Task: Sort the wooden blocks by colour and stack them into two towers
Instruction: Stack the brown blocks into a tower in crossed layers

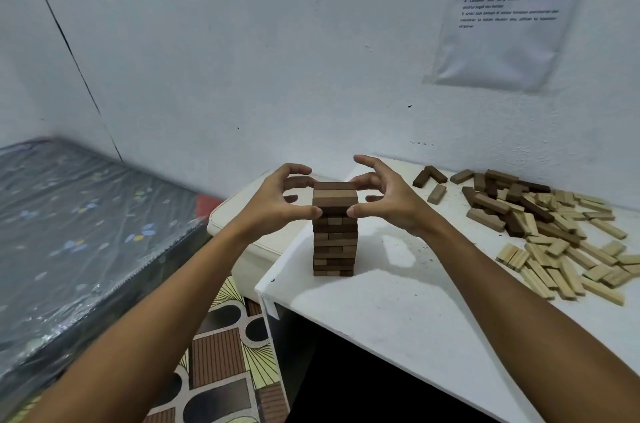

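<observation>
A tower of dark brown wooden blocks (334, 249) stands several layers high near the left end of the white table (398, 311). My left hand (273, 204) cups the tower's top from the left, thumb tip on its front edge and curled fingers reaching behind the top layer. From the right, my right hand (391, 201) mirrors it, thumb on the front and fingers curled round the back. Both index fingers are lifted clear. Loose dark blocks (498, 201) and a spread of pale blocks (568, 263) lie on the table's right side.
The table stands against a white wall with a printed sheet (509, 7) taped up at the right. A cream padded box (249, 249) sits just left of the table, close to the tower. Further left lies a plastic-wrapped mattress (86, 214), with patterned floor below.
</observation>
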The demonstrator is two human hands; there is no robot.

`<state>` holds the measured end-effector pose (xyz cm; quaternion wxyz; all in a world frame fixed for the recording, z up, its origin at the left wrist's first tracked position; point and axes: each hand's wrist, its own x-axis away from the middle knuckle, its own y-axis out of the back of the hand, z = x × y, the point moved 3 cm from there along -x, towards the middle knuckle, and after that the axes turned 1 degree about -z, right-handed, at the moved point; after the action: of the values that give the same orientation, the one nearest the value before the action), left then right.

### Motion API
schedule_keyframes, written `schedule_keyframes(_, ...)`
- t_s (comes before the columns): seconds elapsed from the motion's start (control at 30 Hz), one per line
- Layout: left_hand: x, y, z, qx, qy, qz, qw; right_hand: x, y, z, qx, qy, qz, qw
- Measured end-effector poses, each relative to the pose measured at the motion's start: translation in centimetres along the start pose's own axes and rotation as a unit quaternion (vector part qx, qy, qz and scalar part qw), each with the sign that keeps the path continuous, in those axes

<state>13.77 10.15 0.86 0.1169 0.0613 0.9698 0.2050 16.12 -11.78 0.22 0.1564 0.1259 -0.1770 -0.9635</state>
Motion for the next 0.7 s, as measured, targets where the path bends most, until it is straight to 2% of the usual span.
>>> schedule_keyframes(0.7,0.42,-0.12,0.48,-0.010,-0.007,0.010,1.000,0.04,-0.36,-0.64,0.000,-0.004,0.006,1.000)
